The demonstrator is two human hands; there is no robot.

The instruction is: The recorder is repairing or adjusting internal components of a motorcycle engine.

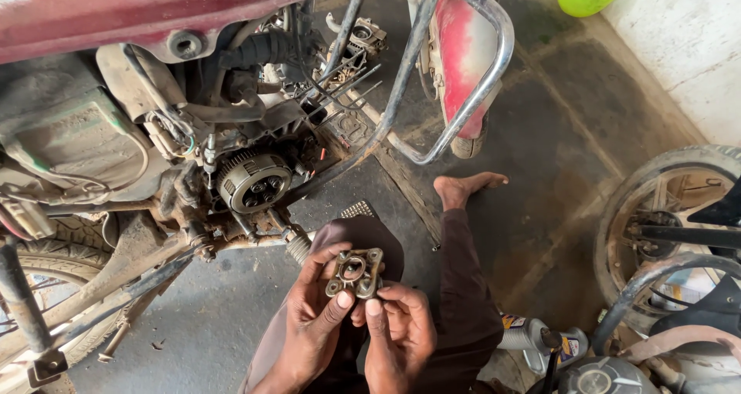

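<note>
A small metal plate [354, 273] is held up in front of the knees, near and right of the open clutch [254, 182] on the motorcycle [116, 23]. It is pinched by both hands: the left hand [309, 324] is closed on its left edge and lower corner, the right hand [397, 332] on its lower right edge. The plate lies flat-on to the camera above the fingertips, slightly wider than tall, both hands equally near.

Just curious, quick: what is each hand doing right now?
Left hand: fingers closed on the metal plate.
Right hand: fingers closed on the same plate.
</note>
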